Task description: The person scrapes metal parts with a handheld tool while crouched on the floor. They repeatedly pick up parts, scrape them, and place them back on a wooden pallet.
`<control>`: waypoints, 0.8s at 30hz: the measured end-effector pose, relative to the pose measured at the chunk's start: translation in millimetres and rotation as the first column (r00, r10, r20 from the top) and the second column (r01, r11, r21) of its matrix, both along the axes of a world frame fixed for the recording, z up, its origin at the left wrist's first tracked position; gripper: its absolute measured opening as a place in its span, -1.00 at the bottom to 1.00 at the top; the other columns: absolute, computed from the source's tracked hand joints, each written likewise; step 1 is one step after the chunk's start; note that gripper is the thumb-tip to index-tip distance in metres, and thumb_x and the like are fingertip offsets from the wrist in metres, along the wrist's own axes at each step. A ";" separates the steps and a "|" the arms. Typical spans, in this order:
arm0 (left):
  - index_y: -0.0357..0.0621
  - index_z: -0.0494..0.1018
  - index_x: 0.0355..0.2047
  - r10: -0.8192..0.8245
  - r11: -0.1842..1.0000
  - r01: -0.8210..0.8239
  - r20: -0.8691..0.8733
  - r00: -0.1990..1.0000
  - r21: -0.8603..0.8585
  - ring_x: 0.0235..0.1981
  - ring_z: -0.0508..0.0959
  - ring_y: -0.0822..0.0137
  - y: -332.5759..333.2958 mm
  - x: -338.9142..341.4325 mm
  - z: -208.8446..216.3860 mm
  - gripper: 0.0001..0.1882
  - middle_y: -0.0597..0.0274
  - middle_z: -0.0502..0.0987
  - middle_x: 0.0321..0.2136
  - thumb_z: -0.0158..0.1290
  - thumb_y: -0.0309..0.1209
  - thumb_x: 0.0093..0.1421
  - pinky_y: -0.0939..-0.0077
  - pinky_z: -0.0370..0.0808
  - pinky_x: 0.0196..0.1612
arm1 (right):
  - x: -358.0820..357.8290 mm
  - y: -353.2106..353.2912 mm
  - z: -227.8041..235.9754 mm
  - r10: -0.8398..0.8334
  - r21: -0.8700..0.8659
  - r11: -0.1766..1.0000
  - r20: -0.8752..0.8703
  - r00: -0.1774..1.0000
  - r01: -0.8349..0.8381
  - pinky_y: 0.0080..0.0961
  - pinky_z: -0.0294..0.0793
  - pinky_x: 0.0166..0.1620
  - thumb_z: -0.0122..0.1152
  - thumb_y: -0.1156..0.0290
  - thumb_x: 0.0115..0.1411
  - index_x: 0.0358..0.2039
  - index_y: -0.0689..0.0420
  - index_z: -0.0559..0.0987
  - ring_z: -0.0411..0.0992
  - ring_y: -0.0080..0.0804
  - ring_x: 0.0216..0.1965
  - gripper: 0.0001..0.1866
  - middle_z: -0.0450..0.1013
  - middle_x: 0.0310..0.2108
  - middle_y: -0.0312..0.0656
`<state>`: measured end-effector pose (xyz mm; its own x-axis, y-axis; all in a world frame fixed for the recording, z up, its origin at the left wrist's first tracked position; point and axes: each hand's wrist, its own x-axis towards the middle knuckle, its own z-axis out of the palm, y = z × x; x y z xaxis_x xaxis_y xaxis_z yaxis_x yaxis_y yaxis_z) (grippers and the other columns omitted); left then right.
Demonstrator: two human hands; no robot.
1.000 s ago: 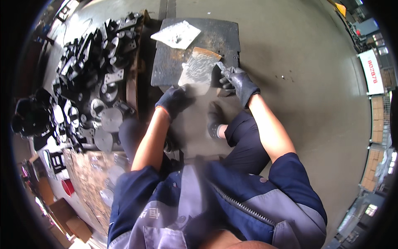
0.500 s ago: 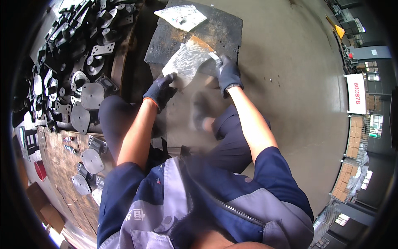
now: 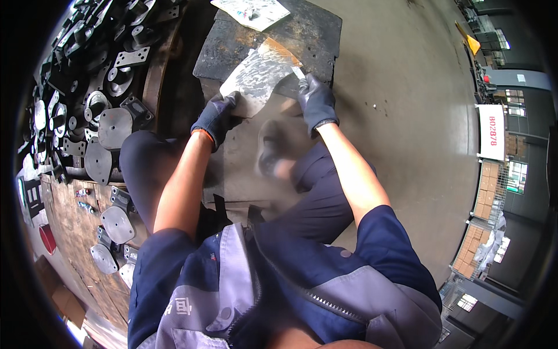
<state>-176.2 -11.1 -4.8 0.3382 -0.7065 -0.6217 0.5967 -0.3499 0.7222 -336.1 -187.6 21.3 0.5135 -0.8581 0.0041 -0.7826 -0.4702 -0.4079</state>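
Observation:
A thin sheet (image 3: 256, 78), streaked white and grey with a brown far corner, is tilted over the near part of a dark block. My left hand (image 3: 215, 119), in a dark glove with an orange cuff edge, has its fingers closed on the sheet's left near corner. My right hand (image 3: 317, 104), gloved too, is closed at the sheet's right side around a small flat tool with a whitish strip (image 3: 298, 72); the glove hides the rest. On the far end of the block lies another pale sheet (image 3: 253, 13) with a small tube-like thing on it.
The dark, stained block (image 3: 314, 35) stands before my knees. Many metal brackets (image 3: 96, 99) are heaped at the left. More round plated parts (image 3: 118, 224) lie on a wooden board (image 3: 75, 232) nearer me. Grey floor (image 3: 412, 116) stretches right toward stacked cartons (image 3: 482, 192).
The view has shifted slightly, so the block and sheet sit a little differently in the picture. Both hands keep their holds; my left hand appears slightly further left.

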 end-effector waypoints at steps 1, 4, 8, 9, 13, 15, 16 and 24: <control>-0.06 0.37 -0.11 0.000 1.000 0.000 0.002 1.000 0.000 -0.24 0.48 0.37 -0.3 -0.2 -0.1 -0.68 0.27 0.46 -0.24 0.02 -0.19 0.20 0.43 0.50 -0.29 | -0.8 0.0 -5.7 0.051 -0.037 0.998 0.005 0.999 -0.051 -0.18 0.38 -0.31 -0.01 0.24 0.17 -0.38 0.11 0.48 0.40 0.11 -0.32 -0.79 0.44 -0.39 0.08; -0.06 0.37 -0.10 0.018 1.000 -0.018 0.001 1.000 -0.016 -0.25 0.48 0.37 -2.2 -1.2 -2.2 -0.68 0.28 0.46 -0.25 0.01 -0.19 0.20 0.46 0.49 -0.29 | 1.2 -0.5 -24.0 0.138 -0.041 0.989 -0.067 0.988 -0.141 -0.24 0.38 -0.34 0.00 0.25 0.16 -0.35 0.09 0.49 0.43 0.03 -0.40 -0.80 0.45 -0.43 0.06; -0.05 0.37 -0.09 0.016 1.000 -0.016 0.008 1.000 -0.003 -0.25 0.48 0.38 -0.8 -0.1 -1.7 -0.68 0.29 0.46 -0.23 0.01 -0.20 0.20 0.47 0.49 -0.28 | 4.7 25.2 -7.7 0.136 0.267 0.949 0.133 0.982 -0.168 -0.17 0.35 -0.43 0.03 0.27 0.12 -0.49 0.05 0.50 0.40 0.05 -0.52 -0.84 0.44 -0.52 0.07; -0.05 0.37 -0.09 0.021 1.000 -0.021 -0.005 1.000 0.011 -0.25 0.48 0.38 0.3 0.5 -1.5 -0.68 0.29 0.46 -0.23 0.01 -0.21 0.20 0.47 0.49 -0.28 | 5.4 26.2 -9.7 0.157 0.222 0.956 0.165 0.974 -0.192 -0.17 0.35 -0.44 0.02 0.27 0.12 -0.48 0.05 0.50 0.40 0.05 -0.52 -0.84 0.44 -0.51 0.07; -0.05 0.37 -0.11 0.060 0.998 -0.060 -0.014 0.998 0.000 -0.26 0.47 0.40 -0.7 -2.6 0.3 -0.69 0.30 0.46 -0.24 0.00 -0.20 0.20 0.49 0.48 -0.31 | 8.0 6.6 -9.8 -0.007 0.005 1.000 0.176 0.984 0.006 -0.25 0.41 -0.40 0.02 0.29 0.12 -0.41 0.06 0.54 0.47 -0.06 -0.48 -0.83 0.46 -0.50 0.11; -0.05 0.38 -0.12 0.061 0.998 -0.061 0.001 0.998 -0.001 -0.27 0.48 0.41 -2.1 -2.0 -3.7 -0.70 0.30 0.47 -0.26 0.00 -0.20 0.20 0.51 0.48 -0.32 | 7.5 -2.6 -10.3 -0.044 -0.077 0.996 0.034 0.998 0.046 -0.25 0.42 -0.41 0.01 0.30 0.13 -0.36 0.04 0.55 0.49 -0.10 -0.49 -0.83 0.46 -0.53 0.10; -0.06 0.38 -0.12 0.022 1.000 -0.021 0.048 0.999 -0.013 -0.28 0.48 0.41 -1.8 -2.1 -2.1 -0.69 0.30 0.47 -0.26 0.00 -0.19 0.20 0.52 0.47 -0.32 | 7.0 -1.0 -8.1 -0.027 -0.027 0.999 0.035 0.999 0.028 -0.26 0.43 -0.37 -0.01 0.28 0.15 -0.31 0.03 0.54 0.48 -0.05 -0.45 -0.80 0.46 -0.48 0.10; -0.07 0.38 -0.13 -0.032 0.998 0.040 0.162 0.986 -0.042 -0.35 0.48 0.44 -4.1 11.6 -33.1 -0.66 0.30 0.49 -0.31 0.02 -0.14 0.18 0.58 0.44 -0.38 | 17.9 32.5 -9.1 0.218 0.096 0.969 0.116 0.969 -0.230 -0.24 0.43 -0.35 0.01 0.32 0.15 -0.21 0.03 0.51 0.46 0.01 -0.37 -0.79 0.44 -0.41 0.11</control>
